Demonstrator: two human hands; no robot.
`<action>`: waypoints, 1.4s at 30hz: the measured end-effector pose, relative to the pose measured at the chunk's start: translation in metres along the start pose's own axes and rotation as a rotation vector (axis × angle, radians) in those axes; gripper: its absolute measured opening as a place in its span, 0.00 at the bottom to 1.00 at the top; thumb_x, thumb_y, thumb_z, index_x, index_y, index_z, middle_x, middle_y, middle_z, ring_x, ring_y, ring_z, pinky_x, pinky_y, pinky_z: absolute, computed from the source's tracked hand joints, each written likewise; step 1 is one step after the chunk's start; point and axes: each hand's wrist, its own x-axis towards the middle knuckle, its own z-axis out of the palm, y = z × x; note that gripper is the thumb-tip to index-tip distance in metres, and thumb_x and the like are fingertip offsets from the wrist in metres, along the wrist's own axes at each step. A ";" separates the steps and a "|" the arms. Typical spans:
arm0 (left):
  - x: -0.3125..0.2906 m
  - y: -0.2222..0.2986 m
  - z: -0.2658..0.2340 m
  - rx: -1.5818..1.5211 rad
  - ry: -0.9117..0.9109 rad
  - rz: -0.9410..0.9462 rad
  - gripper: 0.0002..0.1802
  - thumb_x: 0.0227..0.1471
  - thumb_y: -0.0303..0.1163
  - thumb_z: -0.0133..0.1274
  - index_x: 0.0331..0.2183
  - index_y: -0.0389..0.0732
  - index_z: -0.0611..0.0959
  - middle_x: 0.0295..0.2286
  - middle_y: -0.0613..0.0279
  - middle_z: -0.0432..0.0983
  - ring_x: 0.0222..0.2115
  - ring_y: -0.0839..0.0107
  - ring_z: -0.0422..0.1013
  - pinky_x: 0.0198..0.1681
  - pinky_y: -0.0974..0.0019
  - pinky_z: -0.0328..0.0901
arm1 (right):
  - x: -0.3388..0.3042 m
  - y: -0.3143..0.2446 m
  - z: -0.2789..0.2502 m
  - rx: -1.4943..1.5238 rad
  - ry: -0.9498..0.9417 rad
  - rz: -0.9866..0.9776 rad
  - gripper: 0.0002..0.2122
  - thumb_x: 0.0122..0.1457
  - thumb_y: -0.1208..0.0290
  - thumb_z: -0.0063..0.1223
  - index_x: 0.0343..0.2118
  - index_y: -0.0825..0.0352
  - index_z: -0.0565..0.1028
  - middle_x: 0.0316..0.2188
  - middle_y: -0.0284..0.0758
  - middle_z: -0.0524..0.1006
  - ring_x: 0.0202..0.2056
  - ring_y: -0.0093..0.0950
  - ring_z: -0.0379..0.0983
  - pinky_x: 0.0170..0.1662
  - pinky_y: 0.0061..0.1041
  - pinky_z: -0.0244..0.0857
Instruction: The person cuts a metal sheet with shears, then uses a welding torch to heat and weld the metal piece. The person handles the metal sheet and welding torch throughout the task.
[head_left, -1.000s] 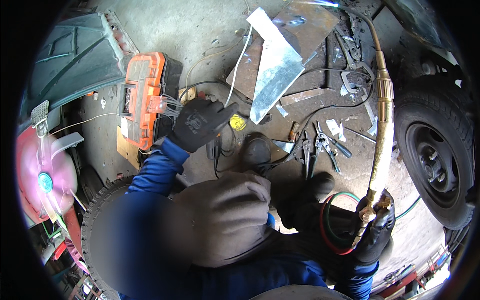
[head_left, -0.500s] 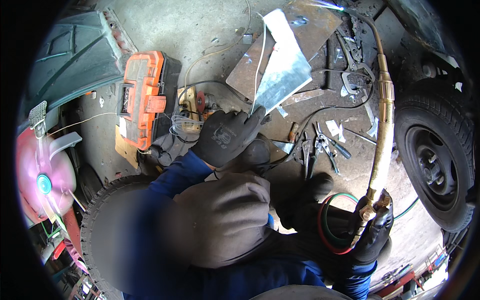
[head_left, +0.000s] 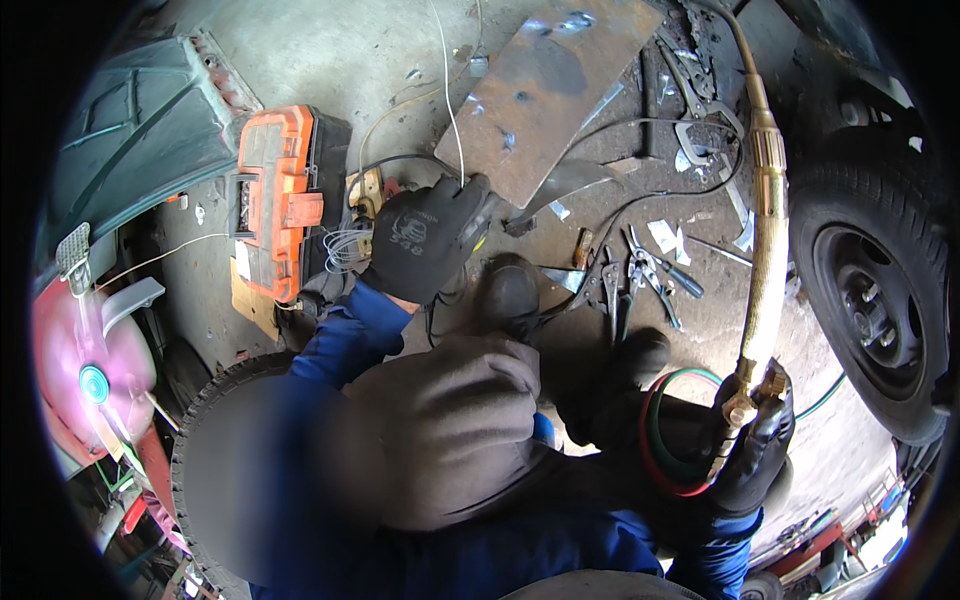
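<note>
My left hand [head_left: 425, 238], in a black glove, is closed around a thin pale wire rod [head_left: 449, 90] that points up past the top edge. Just ahead of it lies a rusty, scorched steel plate [head_left: 545, 85]. A dull grey flat piece [head_left: 572, 182] is beside the plate's near right edge; I cannot tell whether my fingers touch it. In my black-gloved right hand [head_left: 757, 440] is a brass gas torch [head_left: 768, 230], gripped near its valves. Its thin neck runs upward and the tip is beyond the top edge. Red and green hoses [head_left: 650, 440] loop beside that hand.
Locking pliers [head_left: 612, 300], snips [head_left: 645, 275] and a screwdriver [head_left: 683, 281] lie between the plate and my boots. At left stands an orange toolbox [head_left: 275, 205], with a spinning pink fan [head_left: 95, 350] nearer. A wheel [head_left: 868, 310] stands at right; a dark cable [head_left: 640, 205] crosses the floor.
The shiny sheet no longer lies bright across the rusty plate. My left hand has drawn back left and nearer with the rod. The torch's flame and tip have left the view.
</note>
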 end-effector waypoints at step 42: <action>0.002 0.076 0.060 -0.338 -0.227 0.232 0.14 0.60 0.37 0.58 0.46 0.44 0.83 0.33 0.54 0.81 0.29 0.55 0.80 0.33 0.53 0.73 | -0.044 0.016 -0.043 0.153 0.129 -0.051 0.40 0.66 0.33 0.50 0.60 0.74 0.69 0.32 0.38 0.78 0.26 0.21 0.74 0.28 0.18 0.68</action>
